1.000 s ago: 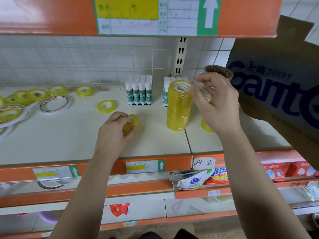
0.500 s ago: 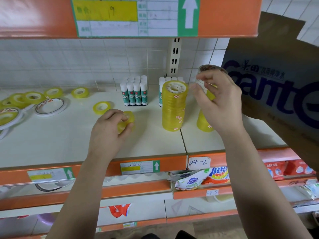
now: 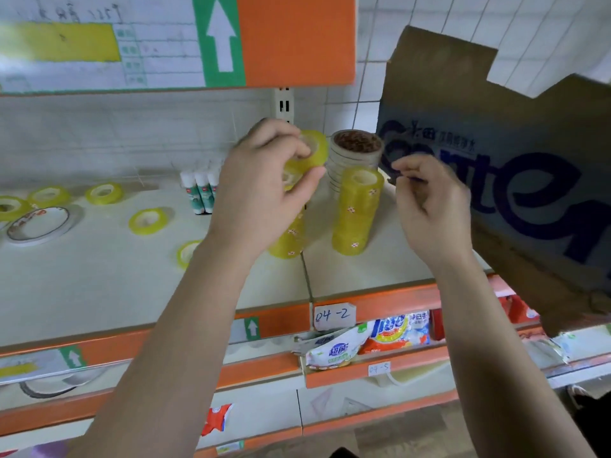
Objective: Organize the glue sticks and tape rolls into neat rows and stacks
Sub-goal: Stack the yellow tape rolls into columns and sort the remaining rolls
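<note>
The left hand (image 3: 264, 190) grips a glossy, see-through yellow tape roll (image 3: 314, 148), tilted, just left of the yellow tape stack (image 3: 358, 209) and higher than its top. The right hand (image 3: 429, 206), just right of the stack, is curled. It is too blurred to tell if it holds anything. White-capped glue sticks (image 3: 200, 193) stand further left.

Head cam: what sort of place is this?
Probably a shop's stationery aisle: orange-edged white shelf with green-arrow price labels, stack of yellow transparent tape rolls, white glue sticks, packaged goods below.
</note>
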{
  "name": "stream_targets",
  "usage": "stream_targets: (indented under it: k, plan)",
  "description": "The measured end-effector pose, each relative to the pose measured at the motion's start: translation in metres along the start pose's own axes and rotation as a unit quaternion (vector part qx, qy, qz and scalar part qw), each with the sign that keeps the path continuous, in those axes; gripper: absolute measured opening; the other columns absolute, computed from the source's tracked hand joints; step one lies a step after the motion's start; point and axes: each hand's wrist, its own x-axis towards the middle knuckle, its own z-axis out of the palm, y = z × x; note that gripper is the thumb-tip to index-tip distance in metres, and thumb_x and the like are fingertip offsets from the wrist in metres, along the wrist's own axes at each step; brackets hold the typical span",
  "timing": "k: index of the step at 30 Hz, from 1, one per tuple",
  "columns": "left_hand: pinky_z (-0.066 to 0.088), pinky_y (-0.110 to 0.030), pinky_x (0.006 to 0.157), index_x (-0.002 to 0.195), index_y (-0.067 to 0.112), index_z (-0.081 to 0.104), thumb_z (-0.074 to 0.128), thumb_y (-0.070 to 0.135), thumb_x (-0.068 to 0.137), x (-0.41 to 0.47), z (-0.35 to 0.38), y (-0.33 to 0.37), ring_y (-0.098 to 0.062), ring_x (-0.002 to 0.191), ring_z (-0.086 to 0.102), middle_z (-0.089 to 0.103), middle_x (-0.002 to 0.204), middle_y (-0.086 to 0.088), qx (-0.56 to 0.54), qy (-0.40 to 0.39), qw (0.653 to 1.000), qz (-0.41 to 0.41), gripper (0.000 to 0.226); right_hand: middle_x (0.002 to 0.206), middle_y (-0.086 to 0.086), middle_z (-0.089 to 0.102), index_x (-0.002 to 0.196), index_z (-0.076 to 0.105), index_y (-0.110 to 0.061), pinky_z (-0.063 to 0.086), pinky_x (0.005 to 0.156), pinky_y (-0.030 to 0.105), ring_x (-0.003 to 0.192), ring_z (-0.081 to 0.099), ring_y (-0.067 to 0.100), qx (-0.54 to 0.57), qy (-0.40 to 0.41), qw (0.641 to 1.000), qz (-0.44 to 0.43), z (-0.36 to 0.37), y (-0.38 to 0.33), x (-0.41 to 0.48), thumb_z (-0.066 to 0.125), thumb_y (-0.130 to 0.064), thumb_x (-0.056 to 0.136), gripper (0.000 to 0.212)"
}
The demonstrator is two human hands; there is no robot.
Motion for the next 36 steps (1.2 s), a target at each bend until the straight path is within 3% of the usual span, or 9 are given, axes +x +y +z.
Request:
stream_targets:
  k: [7, 10, 13, 17, 23, 26, 32, 36]
  plan:
    - [0.049, -0.038, 0.085, 0.093, 0.009, 0.073, 0.075, 0.029, 0.082, 0.012, 0.055, 0.027, -0.021, 0.095, 0.064, 0.067, 0.11, -0.002, -0.038, -0.096, 0.994, -0.017, 0.023, 0.108, 0.0, 0.061, 0.112, 0.064, -0.009, 0.047, 0.089, 0.035, 0.103, 0.06, 0.023, -0.055, -0.096, 0.989, 0.1, 0.003, 0.045, -0.021, 0.058, -0.01, 0.093, 0.02]
    - [0.045, -0.03, 0.085, 0.098, 0.01, 0.074, 0.076, 0.028, 0.083, 0.011, 0.068, 0.027, -0.021, 0.097, 0.064, 0.066, 0.11, -0.002, -0.028, -0.106, 0.994, -0.025, 0.023, 0.116, 0.007, 0.062, 0.113, 0.064, -0.009, 0.048, 0.09, 0.04, 0.105, 0.059, 0.026, -0.081, -0.129, 0.981, 0.121, 0.008, 0.06, -0.027, 0.059, -0.012, 0.092, 0.023]
    - [0.035, -0.018, 0.082, 0.102, 0.012, 0.073, 0.073, 0.031, 0.086, 0.01, 0.071, 0.027, -0.018, 0.099, 0.062, 0.065, 0.112, -0.002, -0.016, -0.101, 0.994, -0.031, 0.025, 0.11, 0.005, 0.063, 0.108, 0.066, -0.011, 0.046, 0.087, 0.034, 0.101, 0.059, 0.025, -0.091, -0.144, 0.978, 0.118, 0.013, 0.071, -0.034, 0.061, -0.012, 0.089, 0.02]
    - [0.038, -0.02, 0.082, 0.101, 0.013, 0.073, 0.073, 0.032, 0.086, 0.014, 0.073, 0.027, -0.018, 0.1, 0.061, 0.065, 0.112, -0.001, -0.02, -0.09, 0.995, -0.037, 0.025, 0.103, 0.003, 0.064, 0.104, 0.066, -0.012, 0.042, 0.08, 0.027, 0.093, 0.058, 0.021, -0.1, -0.155, 0.976, 0.117, 0.016, 0.078, -0.038, 0.061, -0.013, 0.087, 0.017]
    - [0.03, -0.012, 0.08, 0.101, 0.015, 0.074, 0.072, 0.037, 0.085, 0.01, 0.078, 0.025, -0.018, 0.1, 0.061, 0.062, 0.12, -0.003, -0.025, -0.1, 0.993, -0.053, 0.027, 0.102, 0.001, 0.064, 0.103, 0.066, -0.014, 0.044, 0.081, 0.029, 0.093, 0.057, 0.019, -0.098, -0.157, 0.974, 0.127, 0.017, 0.079, -0.038, 0.061, -0.014, 0.087, 0.017]
    - [0.032, -0.015, 0.083, 0.104, 0.017, 0.073, 0.075, 0.039, 0.082, 0.003, 0.083, 0.027, -0.018, 0.102, 0.06, 0.057, 0.128, -0.007, -0.017, -0.09, 0.993, -0.08, 0.031, 0.103, -0.001, 0.064, 0.103, 0.066, -0.015, 0.047, 0.083, 0.032, 0.096, 0.059, 0.019, -0.097, -0.162, 0.973, 0.13, 0.017, 0.08, -0.039, 0.061, -0.016, 0.087, 0.017]
    - [0.049, -0.032, 0.081, 0.104, 0.014, 0.073, 0.071, 0.036, 0.082, -0.001, 0.088, 0.032, -0.022, 0.097, 0.063, 0.066, 0.108, -0.006, -0.023, -0.065, 0.993, -0.097, 0.032, 0.105, -0.001, 0.065, 0.104, 0.066, -0.015, 0.049, 0.086, 0.036, 0.098, 0.06, 0.02, -0.092, -0.163, 0.973, 0.133, 0.017, 0.08, -0.039, 0.061, -0.018, 0.087, 0.018]
    - [0.05, -0.032, 0.078, 0.105, 0.013, 0.073, 0.072, 0.035, 0.082, 0.001, 0.088, 0.033, -0.021, 0.095, 0.064, 0.067, 0.106, -0.004, -0.03, -0.061, 0.993, -0.099, 0.031, 0.104, -0.002, 0.065, 0.104, 0.066, -0.015, 0.049, 0.084, 0.035, 0.094, 0.06, 0.019, -0.093, -0.163, 0.972, 0.138, 0.017, 0.079, -0.039, 0.06, -0.019, 0.087, 0.019]
